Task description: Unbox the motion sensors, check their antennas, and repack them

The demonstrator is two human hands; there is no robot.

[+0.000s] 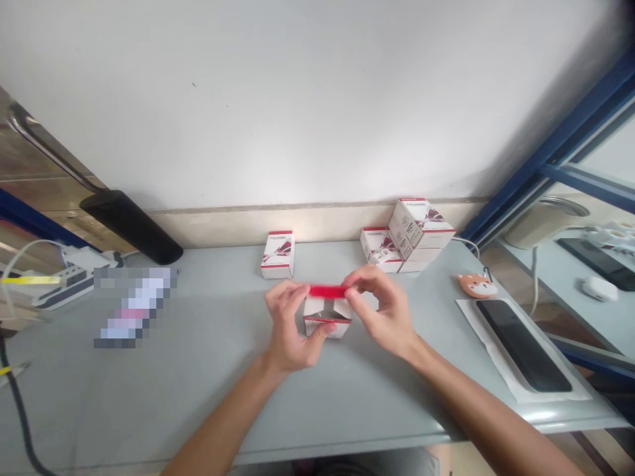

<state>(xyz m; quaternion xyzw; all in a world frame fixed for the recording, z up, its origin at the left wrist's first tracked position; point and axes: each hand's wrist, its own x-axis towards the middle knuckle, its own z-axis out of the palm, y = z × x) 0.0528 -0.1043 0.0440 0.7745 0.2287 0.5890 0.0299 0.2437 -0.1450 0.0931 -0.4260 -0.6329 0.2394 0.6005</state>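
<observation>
A small white cardboard box [326,326] stands on the desk between my hands, its top open. Along its far upper edge runs a bright red flap [328,291], slightly blurred. My left hand [292,330] is closed on the box: the fingertips are at the flap's left end, and the thumb rests on the front wall. With finger and thumb, my right hand [381,307] pinches the right end of the flap. What lies inside the box cannot be made out.
A matching closed box [278,255] stands near the wall. Several more are stacked [419,231] at the back right. A phone [523,345] on white paper and an orange animal-face case [477,285] lie right. Left are a black padded bar [131,227], a power strip [74,276] and a pixelated item [136,307].
</observation>
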